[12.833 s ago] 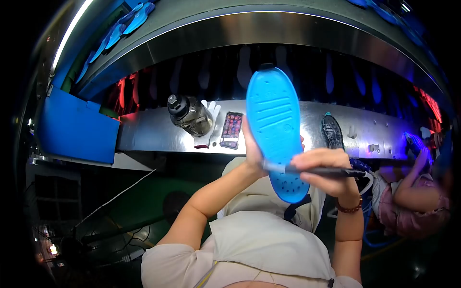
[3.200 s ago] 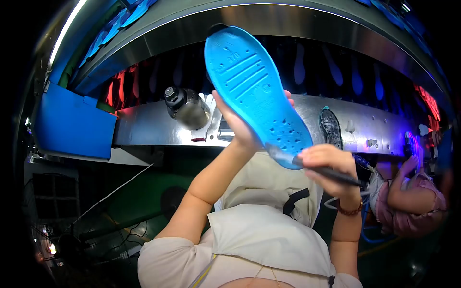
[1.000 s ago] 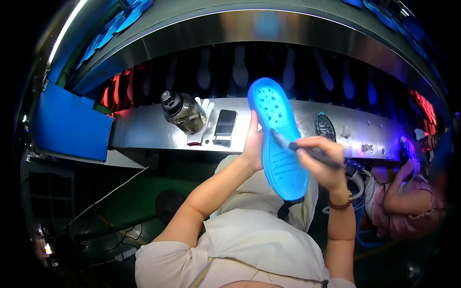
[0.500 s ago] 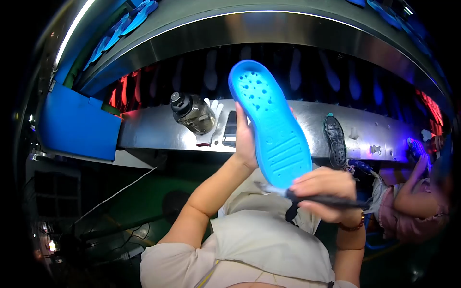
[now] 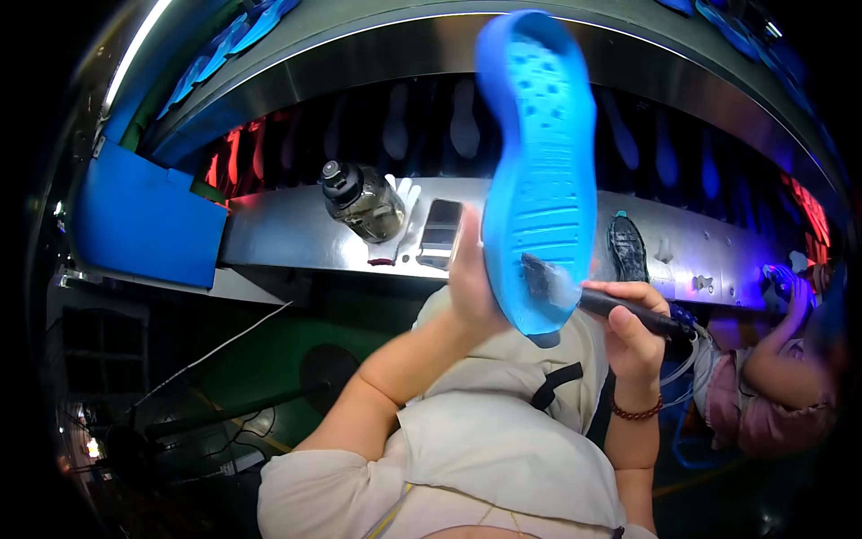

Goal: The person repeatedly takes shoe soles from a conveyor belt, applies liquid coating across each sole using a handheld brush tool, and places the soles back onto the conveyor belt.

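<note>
A bright blue shoe sole [image 5: 546, 193] stands upright in front of me, its holed end up and its ridged inner face towards me. My left hand [image 5: 474, 278] is closed around its lower left edge, with some fingers hidden behind it. In my right hand [image 5: 636, 332] is a brush [image 5: 620, 308] with a dark handle, held between thumb and fingers. The brush's pale, blurred bristles lie over the lower end of the sole and appear to touch it. Behind my right hand, another sole, dark with a teal tip [image 5: 626, 247], rests on the metal ledge.
On the metal ledge [image 5: 296, 229] stand a dark bottle [image 5: 364, 202], a white glove [image 5: 406, 199] and a phone [image 5: 440, 235]. Beyond it, several soles hang or lie in the dark machine opening. A blue box [image 5: 148, 225] is at left. Another person's arm [image 5: 777, 359] is at right.
The blue sole has moved up and right and turned more upright. The brush has come up from below the sole onto its lower end, tip now pointing up-left.
</note>
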Available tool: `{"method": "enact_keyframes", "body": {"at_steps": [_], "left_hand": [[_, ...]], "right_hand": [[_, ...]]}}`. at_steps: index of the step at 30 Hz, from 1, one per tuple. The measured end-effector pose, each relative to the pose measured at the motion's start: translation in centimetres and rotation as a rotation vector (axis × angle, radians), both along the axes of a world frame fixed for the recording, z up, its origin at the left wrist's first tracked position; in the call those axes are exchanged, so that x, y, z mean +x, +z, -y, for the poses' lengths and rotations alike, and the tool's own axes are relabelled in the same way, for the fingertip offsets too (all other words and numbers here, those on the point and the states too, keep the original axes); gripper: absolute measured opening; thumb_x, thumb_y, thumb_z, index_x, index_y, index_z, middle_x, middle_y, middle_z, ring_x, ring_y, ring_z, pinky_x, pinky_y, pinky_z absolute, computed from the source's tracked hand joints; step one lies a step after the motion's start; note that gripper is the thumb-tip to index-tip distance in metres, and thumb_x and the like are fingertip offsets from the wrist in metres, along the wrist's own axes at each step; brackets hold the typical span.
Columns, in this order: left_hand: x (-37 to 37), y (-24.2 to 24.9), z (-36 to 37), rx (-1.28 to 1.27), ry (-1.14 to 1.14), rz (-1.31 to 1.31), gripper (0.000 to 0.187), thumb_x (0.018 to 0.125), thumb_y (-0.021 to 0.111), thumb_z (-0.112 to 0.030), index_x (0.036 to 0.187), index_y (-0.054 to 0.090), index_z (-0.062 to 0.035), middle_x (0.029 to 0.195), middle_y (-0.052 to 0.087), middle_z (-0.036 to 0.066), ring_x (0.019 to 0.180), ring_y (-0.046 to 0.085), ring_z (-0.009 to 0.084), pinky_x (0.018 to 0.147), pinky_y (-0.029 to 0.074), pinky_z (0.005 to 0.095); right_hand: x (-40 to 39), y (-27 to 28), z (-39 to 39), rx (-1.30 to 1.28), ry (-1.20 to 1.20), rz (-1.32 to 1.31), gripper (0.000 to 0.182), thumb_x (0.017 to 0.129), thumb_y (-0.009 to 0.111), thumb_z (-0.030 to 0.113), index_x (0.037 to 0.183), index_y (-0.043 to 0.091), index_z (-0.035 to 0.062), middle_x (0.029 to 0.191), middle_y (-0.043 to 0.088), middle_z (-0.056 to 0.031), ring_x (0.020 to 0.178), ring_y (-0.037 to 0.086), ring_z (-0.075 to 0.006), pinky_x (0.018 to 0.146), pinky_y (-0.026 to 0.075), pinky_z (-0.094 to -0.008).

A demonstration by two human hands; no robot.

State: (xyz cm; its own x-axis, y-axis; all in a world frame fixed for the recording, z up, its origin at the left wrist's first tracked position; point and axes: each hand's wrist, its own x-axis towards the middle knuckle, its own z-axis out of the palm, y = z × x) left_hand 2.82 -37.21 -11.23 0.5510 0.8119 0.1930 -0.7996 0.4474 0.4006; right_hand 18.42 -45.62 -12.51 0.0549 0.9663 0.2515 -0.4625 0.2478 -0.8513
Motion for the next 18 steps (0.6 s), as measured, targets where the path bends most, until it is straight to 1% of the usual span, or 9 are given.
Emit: {"method": "enact_keyframes", "body": {"at_steps": [3, 5, 8, 9, 11, 12, 13, 15, 18], "left_hand": [[-0.4, -1.3, -0.4, -0.030, -0.036, -0.124, 0.058, 0.091, 0.032, -0.046, 0.127, 0.035, -0.0003, 0.116, 0.051, 0.015, 0.101, 0.055, 0.0229, 0.087, 0.045, 0.0364], [-0.5, -1.2, -0.7, -0.075, -0.017, -0.132, 0.055, 0.091, 0.035, -0.043, 0.126, 0.036, 0.0000, 0.115, 0.052, 0.015, 0.100, 0.055, 0.0226, 0.086, 0.045, 0.0359], [-0.3, -0.9, -1.3, -0.031, 0.043, -0.120, 0.055, 0.091, 0.037, -0.042, 0.125, 0.037, 0.0001, 0.113, 0.053, 0.015, 0.099, 0.056, 0.0230, 0.086, 0.045, 0.0358], [-0.2, -0.8, -1.6, -0.028, 0.044, -0.118, 0.055, 0.091, 0.037, -0.042, 0.125, 0.037, 0.0001, 0.113, 0.053, 0.015, 0.099, 0.056, 0.0230, 0.086, 0.045, 0.0358], [0.0, -0.8, -1.8, -0.072, -0.052, -0.006, 0.054, 0.090, 0.037, -0.042, 0.123, 0.040, 0.0000, 0.111, 0.055, 0.015, 0.098, 0.056, 0.0230, 0.086, 0.045, 0.0359], [0.0, -0.3, -1.6, -0.086, -0.052, -0.023, 0.054, 0.090, 0.037, -0.043, 0.122, 0.043, 0.0001, 0.110, 0.056, 0.014, 0.096, 0.057, 0.0232, 0.085, 0.046, 0.0359], [-0.1, -0.3, -1.7, -0.089, -0.058, -0.027, 0.054, 0.090, 0.037, -0.043, 0.122, 0.043, 0.0001, 0.110, 0.056, 0.014, 0.096, 0.057, 0.0232, 0.085, 0.046, 0.0359], [-0.1, -0.3, -2.0, -0.085, 0.000, -0.124, 0.055, 0.090, 0.037, -0.044, 0.121, 0.043, 0.0004, 0.110, 0.056, 0.014, 0.095, 0.057, 0.0230, 0.085, 0.046, 0.0353], [-0.4, -0.2, -2.6, -0.057, -0.052, -0.132, 0.055, 0.089, 0.038, -0.044, 0.121, 0.044, 0.0006, 0.111, 0.056, 0.015, 0.096, 0.057, 0.0231, 0.085, 0.046, 0.0349]], "right_hand": [[-1.3, 1.2, 0.9, -0.005, -0.090, 0.331, 0.022, 0.074, 0.059, -0.006, 0.095, 0.059, -0.0067, 0.099, 0.061, -0.0213, 0.093, 0.060, -0.0236, 0.085, 0.046, -0.0313], [-0.4, 1.4, 0.5, 0.231, 0.009, 0.480, 0.022, 0.073, 0.058, -0.007, 0.095, 0.059, -0.0066, 0.099, 0.061, -0.0206, 0.091, 0.061, -0.0220, 0.083, 0.047, -0.0303], [-1.2, 1.7, 0.2, -0.052, -0.198, 0.310, 0.023, 0.067, 0.063, -0.008, 0.090, 0.062, -0.0057, 0.093, 0.063, -0.0200, 0.089, 0.062, -0.0257, 0.082, 0.048, -0.0321], [-1.3, 1.9, 0.0, -0.049, -0.199, 0.312, 0.023, 0.067, 0.063, -0.008, 0.090, 0.062, -0.0057, 0.093, 0.063, -0.0200, 0.089, 0.062, -0.0257, 0.082, 0.048, -0.0321], [-1.4, 2.6, -0.2, 0.224, -0.026, 0.558, 0.024, 0.065, 0.064, -0.008, 0.089, 0.063, -0.0050, 0.091, 0.064, -0.0200, 0.087, 0.063, -0.0272, 0.080, 0.048, -0.0326], [-1.2, 3.1, -0.3, 0.249, 0.055, 0.515, 0.024, 0.065, 0.064, -0.008, 0.089, 0.063, -0.0043, 0.091, 0.064, -0.0199, 0.087, 0.063, -0.0267, 0.079, 0.049, -0.0324], [-0.6, 3.2, -0.4, 0.212, 0.075, 0.426, 0.022, 0.065, 0.064, -0.008, 0.087, 0.064, -0.0039, 0.090, 0.064, -0.0196, 0.086, 0.063, -0.0267, 0.079, 0.049, -0.0323], [0.1, 3.7, -0.7, 0.072, -0.167, 0.457, 0.020, 0.066, 0.063, -0.008, 0.085, 0.064, -0.0040, 0.089, 0.064, -0.0193, 0.086, 0.063, -0.0262, 0.079, 0.049, -0.0316], [1.1, 4.0, -1.7, 0.197, -0.020, 0.596, 0.019, 0.067, 0.062, -0.009, 0.085, 0.064, -0.0046, 0.088, 0.065, -0.0187, 0.085, 0.064, -0.0251, 0.079, 0.050, -0.0312]]}}
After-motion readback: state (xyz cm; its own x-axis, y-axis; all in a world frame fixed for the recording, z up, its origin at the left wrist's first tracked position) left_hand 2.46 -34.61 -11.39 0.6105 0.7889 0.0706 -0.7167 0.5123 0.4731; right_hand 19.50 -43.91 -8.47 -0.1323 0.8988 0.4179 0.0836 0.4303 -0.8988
